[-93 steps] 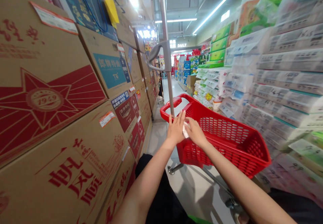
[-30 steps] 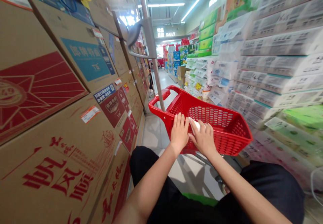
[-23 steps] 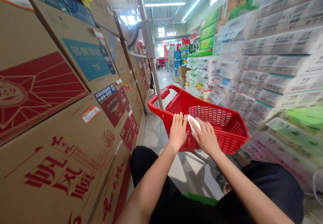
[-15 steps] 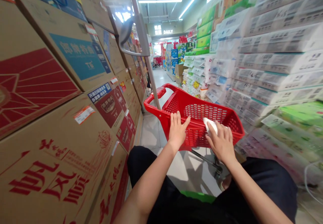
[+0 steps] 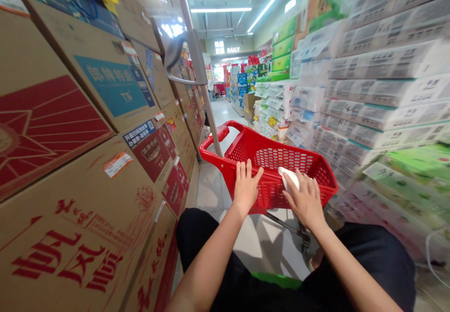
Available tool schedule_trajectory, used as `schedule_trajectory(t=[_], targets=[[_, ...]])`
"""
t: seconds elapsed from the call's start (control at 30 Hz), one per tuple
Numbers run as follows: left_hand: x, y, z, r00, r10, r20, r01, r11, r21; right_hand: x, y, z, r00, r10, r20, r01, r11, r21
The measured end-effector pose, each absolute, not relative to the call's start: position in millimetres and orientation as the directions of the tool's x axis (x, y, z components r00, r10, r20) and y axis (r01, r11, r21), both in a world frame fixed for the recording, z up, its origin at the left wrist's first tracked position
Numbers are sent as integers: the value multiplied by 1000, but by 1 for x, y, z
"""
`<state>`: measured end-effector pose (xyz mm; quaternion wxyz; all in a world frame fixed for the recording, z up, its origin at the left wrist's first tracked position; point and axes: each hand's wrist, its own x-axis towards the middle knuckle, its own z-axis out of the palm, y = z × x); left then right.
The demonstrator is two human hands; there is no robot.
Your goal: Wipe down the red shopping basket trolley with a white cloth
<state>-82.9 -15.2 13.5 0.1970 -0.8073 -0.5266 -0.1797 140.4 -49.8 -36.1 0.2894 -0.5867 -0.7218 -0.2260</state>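
A red plastic shopping cart [image 5: 242, 136] with perforated basket sides stands in front of my knees. My left hand [image 5: 246, 187] lies against its near side with the fingers spread, holding nothing. Under the thumb and fingers of my right hand [image 5: 306, 198] a white cloth [image 5: 289, 177], perhaps a tissue, is pressed to the basket's near rim. Part of the cloth is hidden by the hand. A metal pole [image 5: 212, 112] with a grey plastic bracket [image 5: 202, 58] rises from the cart's handle end.
Stacked cardboard cartons [image 5: 73, 227] form a wall close on my left. On the right, packs of tissue paper [image 5: 379, 91] are piled high, with green packs [image 5: 418, 171] lower down. A brown box [image 5: 249, 105] stands farther along the tiled aisle [image 5: 221, 110].
My right hand and the white cloth have slid slightly left along the cart's rim. My left hand stays spread on the cart's side. The view has tilted slightly.
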Motion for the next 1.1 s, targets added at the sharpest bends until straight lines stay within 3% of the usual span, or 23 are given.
schedule_trajectory(t=[0.2,0.47,0.73,0.93,1.1], targets=[[-72,-14,8,348,791,502,934,-341,-110,130,-55,-37,-83,704,705,986,161,-45],[-84,-14,16,365,790,492,928,-352,-122,117,-55,-29,-231,731,642,957,290,14],[-69,-17,4,330,785,524,939,-330,-98,140,-59,-40,-64,719,692,983,167,-83],[-40,-24,-10,383,758,528,921,-356,-156,90,-44,-34,-205,700,684,951,307,-29],[-54,-25,-5,436,752,494,898,-402,-182,130,-53,-37,-250,717,651,950,311,22]])
